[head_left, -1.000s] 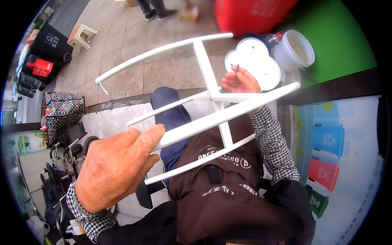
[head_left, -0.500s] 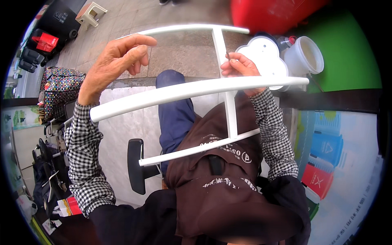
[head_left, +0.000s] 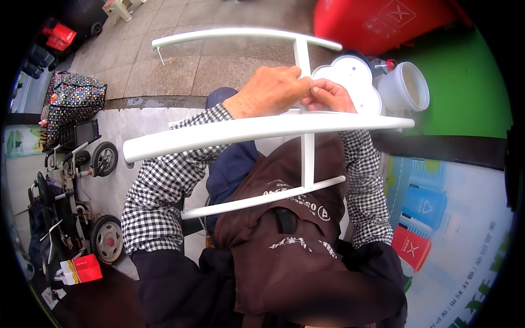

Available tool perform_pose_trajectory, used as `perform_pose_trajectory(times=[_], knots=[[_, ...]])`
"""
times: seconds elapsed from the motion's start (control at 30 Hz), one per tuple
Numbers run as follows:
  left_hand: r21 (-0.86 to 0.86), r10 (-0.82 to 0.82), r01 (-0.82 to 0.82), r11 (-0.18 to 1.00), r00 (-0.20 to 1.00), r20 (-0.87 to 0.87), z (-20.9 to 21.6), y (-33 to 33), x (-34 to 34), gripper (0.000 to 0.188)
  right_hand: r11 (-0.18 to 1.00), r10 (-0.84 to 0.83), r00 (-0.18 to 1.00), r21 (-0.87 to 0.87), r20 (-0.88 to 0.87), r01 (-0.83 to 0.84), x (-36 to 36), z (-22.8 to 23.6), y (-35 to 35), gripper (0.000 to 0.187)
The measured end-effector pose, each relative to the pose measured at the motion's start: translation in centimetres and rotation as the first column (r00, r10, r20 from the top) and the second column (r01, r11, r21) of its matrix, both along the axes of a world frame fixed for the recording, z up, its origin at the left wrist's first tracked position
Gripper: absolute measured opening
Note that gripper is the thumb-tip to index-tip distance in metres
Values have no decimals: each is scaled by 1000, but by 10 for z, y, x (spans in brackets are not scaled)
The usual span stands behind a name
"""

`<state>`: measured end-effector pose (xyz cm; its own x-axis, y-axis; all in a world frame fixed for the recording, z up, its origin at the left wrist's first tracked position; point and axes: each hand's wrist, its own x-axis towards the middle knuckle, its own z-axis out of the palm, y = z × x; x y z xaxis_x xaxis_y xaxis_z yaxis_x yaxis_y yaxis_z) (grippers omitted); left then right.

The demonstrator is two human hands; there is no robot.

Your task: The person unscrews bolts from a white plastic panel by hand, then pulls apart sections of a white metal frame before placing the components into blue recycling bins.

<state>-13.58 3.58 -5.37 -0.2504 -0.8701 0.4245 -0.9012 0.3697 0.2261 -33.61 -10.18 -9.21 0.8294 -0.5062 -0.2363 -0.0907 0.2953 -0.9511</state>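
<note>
A white frame (head_left: 262,128) lies across my lap, with curved bars joined by a straight crosspiece (head_left: 308,164). My left hand (head_left: 270,91) reaches under the nearest thick bar to the crosspiece's upper part, its fingers bent and pressed together. There its fingertips meet those of my right hand (head_left: 331,96), whose thumb and forefinger are pinched. Whatever is between the fingers is too small or hidden to name. Just beyond my right hand is a white lobed plate (head_left: 355,74) with small holes.
A white bucket (head_left: 403,87) stands right of the plate, below a red bin (head_left: 377,22). At the left are a dotted bag (head_left: 76,104), a wheeled cart (head_left: 82,202) and a red-and-white box (head_left: 85,269). A thin strand (head_left: 160,56) hangs from the far bar's left end.
My left hand has come from the upper left to meet my right hand at the crosspiece. The small dark thin thing seen in my right fingers is now hidden. The view has shifted slightly.
</note>
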Motion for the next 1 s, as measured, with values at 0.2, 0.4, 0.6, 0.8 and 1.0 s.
perform_pose_trajectory(times=[0.2,0.4,0.6,0.8,1.0], knots=[[186,80,-55,981,989,-125,-20,3,-2,35,996,-94,993,19,73,92,8,-5,6,25],[256,97,-29,966,961,-258,-23,8,-16,44,950,-245,964,-173,98,259,6,-6,13,26],[185,122,-43,982,891,-437,-39,15,-23,42,847,-370,926,-382,79,371,-2,-19,30,29],[214,146,-9,977,760,-633,-45,23,-28,37,918,-247,955,-276,166,285,-21,-73,62,45],[371,333,3,929,431,-839,-51,27,-18,19,909,-361,923,-168,135,381,-19,-57,77,48]])
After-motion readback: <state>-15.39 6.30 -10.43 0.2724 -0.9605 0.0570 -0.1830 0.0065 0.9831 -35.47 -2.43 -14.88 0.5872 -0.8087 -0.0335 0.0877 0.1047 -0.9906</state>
